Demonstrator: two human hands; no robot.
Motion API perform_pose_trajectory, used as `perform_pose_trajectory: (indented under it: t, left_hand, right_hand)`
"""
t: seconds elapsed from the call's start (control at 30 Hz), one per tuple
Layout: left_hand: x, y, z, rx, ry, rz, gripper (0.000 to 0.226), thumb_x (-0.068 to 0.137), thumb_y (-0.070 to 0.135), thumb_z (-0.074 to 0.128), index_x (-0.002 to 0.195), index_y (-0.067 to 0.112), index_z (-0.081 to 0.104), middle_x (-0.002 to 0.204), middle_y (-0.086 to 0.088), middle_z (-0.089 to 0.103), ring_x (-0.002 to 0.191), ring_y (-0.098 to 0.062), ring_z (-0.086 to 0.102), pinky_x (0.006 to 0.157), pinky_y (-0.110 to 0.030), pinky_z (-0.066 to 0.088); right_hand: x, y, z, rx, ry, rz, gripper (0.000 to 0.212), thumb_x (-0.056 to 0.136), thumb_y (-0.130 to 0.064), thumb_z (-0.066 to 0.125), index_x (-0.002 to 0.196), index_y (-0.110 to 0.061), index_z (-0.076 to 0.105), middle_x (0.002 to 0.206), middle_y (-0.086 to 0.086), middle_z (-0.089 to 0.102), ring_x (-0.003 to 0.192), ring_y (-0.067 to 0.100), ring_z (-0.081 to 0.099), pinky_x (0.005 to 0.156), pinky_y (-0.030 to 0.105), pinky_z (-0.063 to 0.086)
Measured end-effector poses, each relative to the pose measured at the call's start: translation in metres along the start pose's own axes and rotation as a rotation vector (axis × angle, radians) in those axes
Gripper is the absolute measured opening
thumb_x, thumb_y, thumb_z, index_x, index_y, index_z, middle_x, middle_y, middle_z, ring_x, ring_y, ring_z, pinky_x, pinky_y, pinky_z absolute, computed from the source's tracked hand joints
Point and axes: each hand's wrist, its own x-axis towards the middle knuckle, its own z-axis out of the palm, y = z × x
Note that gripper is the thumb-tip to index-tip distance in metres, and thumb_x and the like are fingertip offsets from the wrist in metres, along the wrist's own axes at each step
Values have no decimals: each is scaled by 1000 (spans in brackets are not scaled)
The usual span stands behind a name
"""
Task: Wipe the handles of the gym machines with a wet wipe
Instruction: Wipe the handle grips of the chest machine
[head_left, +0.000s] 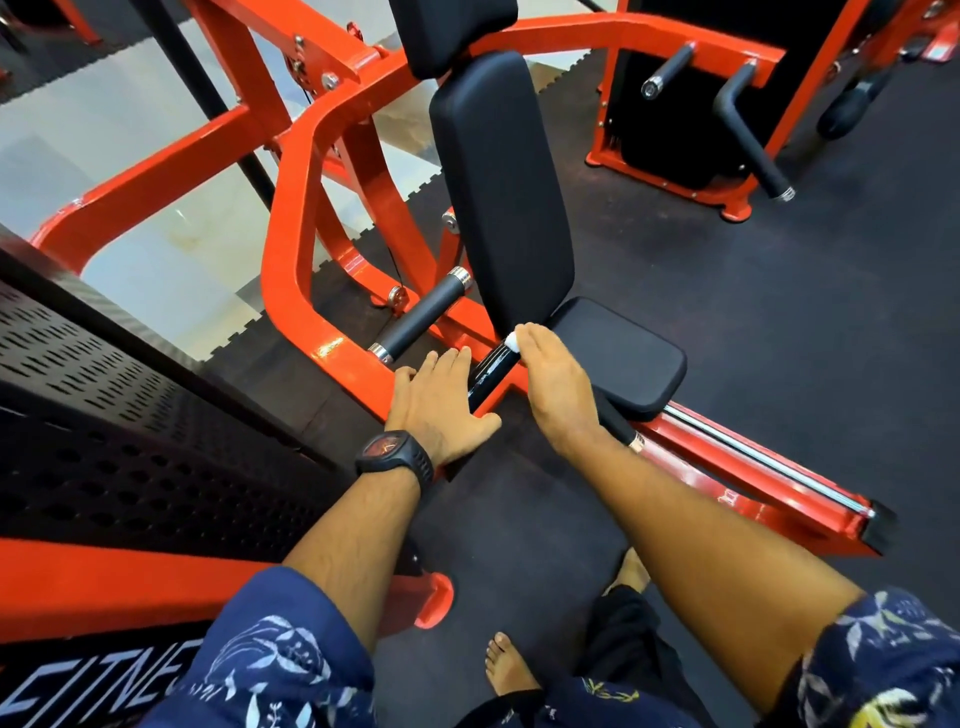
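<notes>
Here's the wet wipe (513, 341), a small white bunch at the far end of the handle (615, 421), just at the near left corner of the seat (618, 358). The handle's long axis slants from far left to near right, and its chrome-capped end pokes out near right of the wrist, pointing towards the person. The right hand (556, 387) lies along that black grip and covers most of it, fingers close together and bent down over the wipe, pinning it to the handle; the thumb is hidden. Just left of it a glossy black bar (488, 371) slants the other way, near left to far right. Beside that bar the left hand (441, 405) lies flat on the red frame (291, 249), fingers straight and slightly spread, holding nothing, with a black watch (397, 457) on the wrist. Further left sits a second handle (421, 322), black with chrome caps, angled near left to far right. Behind the seat the black back pad (501, 197) rises tall, and dark rubber floor (779, 312) spreads out to the right.
</notes>
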Motion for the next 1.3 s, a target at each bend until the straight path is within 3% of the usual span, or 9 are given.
perform_pose_trajectory:
  t: [0.17, 0.3, 0.47, 0.6, 0.73, 0.9, 1.07, 1.17, 1.3]
  left_hand:
    - [-3, 0, -1, -94, 36, 4, 77, 76, 51, 57, 144, 19, 43, 135, 4, 57, 134, -18, 46, 108, -42, 30]
    - [-4, -1, -2, -129, 65, 9, 74, 75, 48, 58, 142, 18, 46, 130, 5, 60, 126, -16, 51, 105, -39, 34]
    - [-3, -4, -2, -163, 79, -3, 69, 70, 47, 51, 132, 16, 53, 120, -1, 64, 121, -21, 56, 102, -39, 37]
    - [-5, -3, -2, -156, 76, 14, 65, 72, 46, 56, 131, 20, 53, 112, 6, 63, 110, -18, 58, 99, -39, 38]
    - [-4, -3, -2, -117, 48, 38, 69, 73, 47, 58, 137, 24, 49, 115, 11, 60, 112, -14, 54, 100, -40, 37]
    - [-3, -6, 0, -132, 50, 44, 55, 71, 49, 57, 122, 28, 51, 99, 16, 53, 99, -13, 56, 95, -41, 38]
    - [-3, -6, 2, -153, 92, 60, 35, 68, 46, 55, 99, 32, 46, 87, 15, 51, 86, -11, 53, 88, -39, 40]
    - [-3, -7, 4, -156, 101, 78, 36, 67, 45, 53, 99, 31, 48, 90, 13, 55, 91, -13, 56, 86, -39, 41]
    - [-2, -9, 6, -182, 102, 84, 50, 68, 44, 54, 115, 27, 53, 104, 12, 61, 105, -14, 57, 90, -37, 39]
  right_hand:
    - [12, 3, -19, -38, 50, -58, 33, 96, -18, 43, 121, -21, 64, 122, -8, 64, 109, 11, 59, 98, 30, 50]
    - [22, -13, -16, -74, -213, -323, 34, 85, -1, 49, 112, -12, 68, 113, 3, 66, 110, 23, 59, 93, 36, 50]
    - [54, -9, -25, -244, -328, -111, 31, 86, 3, 50, 103, -19, 64, 104, 3, 57, 93, 29, 60, 80, 42, 51]
    - [47, -22, -22, -241, -433, -267, 27, 92, -5, 47, 106, -15, 67, 107, 4, 62, 100, 25, 58, 84, 41, 50]
    - [61, -14, -30, -249, -371, 6, 23, 92, -9, 44, 99, -14, 66, 102, 10, 64, 95, 35, 62, 82, 43, 51]
    - [8, -27, -14, -54, -42, -49, 24, 92, -3, 46, 106, -6, 66, 105, 6, 63, 98, 22, 57, 86, 38, 50]
    - [-17, -52, 16, 465, 289, 565, 23, 96, -6, 59, 115, -9, 72, 115, -7, 66, 99, 0, 55, 83, 0, 34]
    - [-10, -68, 30, 645, 452, 814, 14, 94, -8, 62, 93, -14, 75, 88, -8, 65, 79, 6, 54, 74, 17, 42]
    - [11, -64, 29, 939, 488, 1161, 42, 93, -7, 60, 54, -21, 50, 51, -12, 46, 49, 7, 38, 55, 27, 39]
